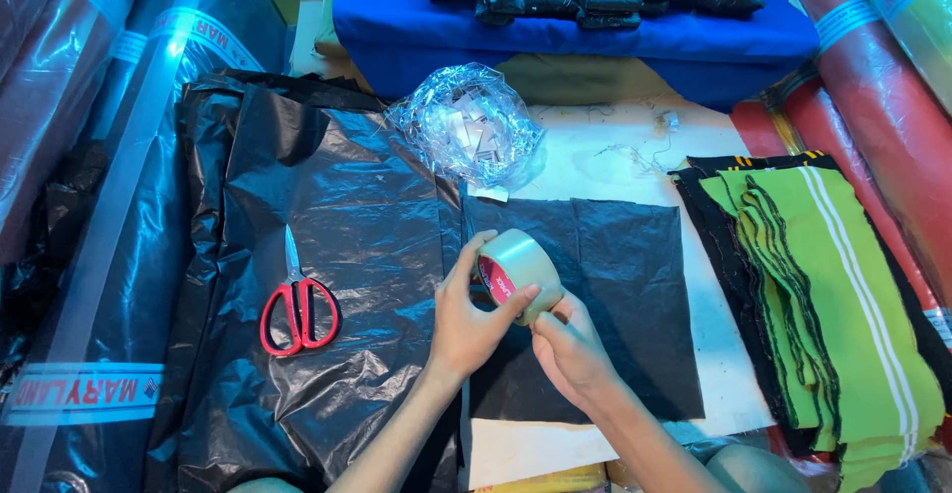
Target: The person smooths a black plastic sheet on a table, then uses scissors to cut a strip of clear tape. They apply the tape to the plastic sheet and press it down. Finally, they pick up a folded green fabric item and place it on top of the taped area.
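Both hands, left hand (466, 324) & right hand (573, 349), grip a clear tape roll (518, 273) above black fabric square (585, 305) near bench front edge; red scissors (297, 305) lie left, green strips (833, 305) crowd right edge.

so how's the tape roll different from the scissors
The tape roll is a pale ring held above the table in both hands, left hand and right hand; the scissors are long, red-handled, lying untouched on the black plastic sheet. Both sit within easy reach.
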